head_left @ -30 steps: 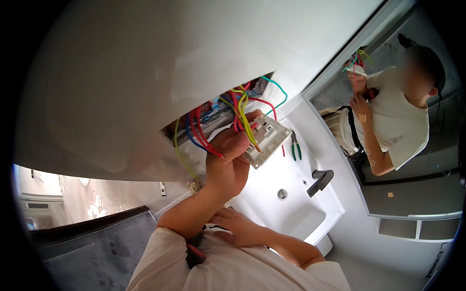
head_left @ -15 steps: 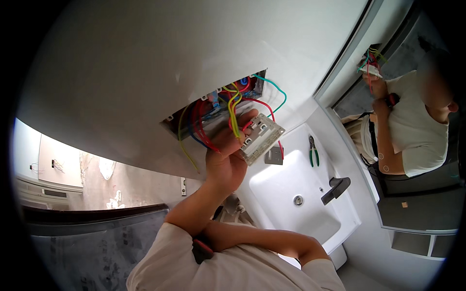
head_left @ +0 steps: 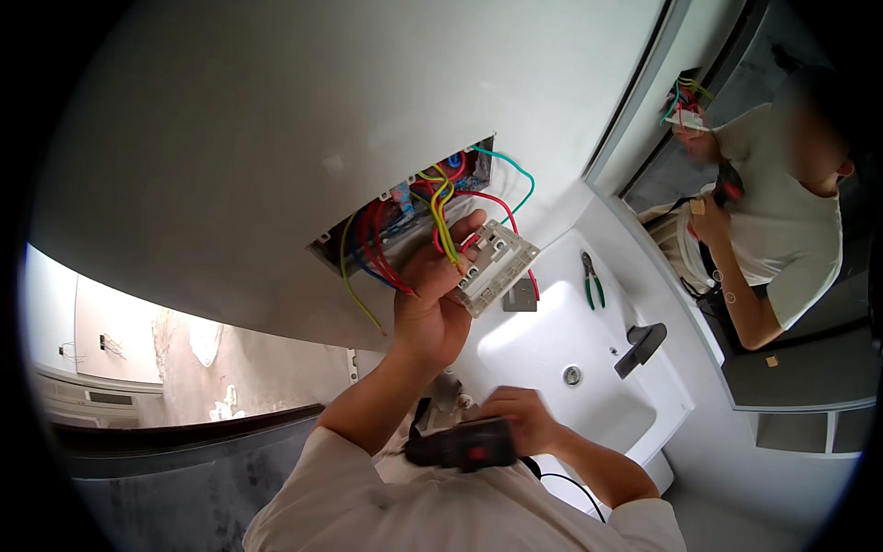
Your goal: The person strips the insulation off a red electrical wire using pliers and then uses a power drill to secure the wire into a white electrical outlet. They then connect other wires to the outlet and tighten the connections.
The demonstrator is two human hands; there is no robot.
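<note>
My left hand (head_left: 428, 313) is closed on a white wall socket panel (head_left: 501, 267), its back facing up. Yellow-green wires (head_left: 442, 216) and red wires (head_left: 379, 244) run between the panel area and a recessed wall box (head_left: 405, 216). A green wire (head_left: 529, 175) loops out of the box's right end. Low in front of my chest, my right hand (head_left: 526, 419) grips a black and red power drill (head_left: 464, 446), blurred by motion. The drill lies roughly level, its bit end toward my left arm.
Below the panel is a white washbasin (head_left: 589, 405) with a dark faucet (head_left: 641, 350). Green-handled pliers (head_left: 593, 283) and a grey square plate (head_left: 521, 296) lie on its rim area. A mirror (head_left: 782, 377) at right reflects me. A black cord (head_left: 579, 483) hangs by my right forearm.
My right hand has come out from behind my left arm, moving rightward in front of my chest with the drill. My left hand still holds the socket panel at nearly the same place.
</note>
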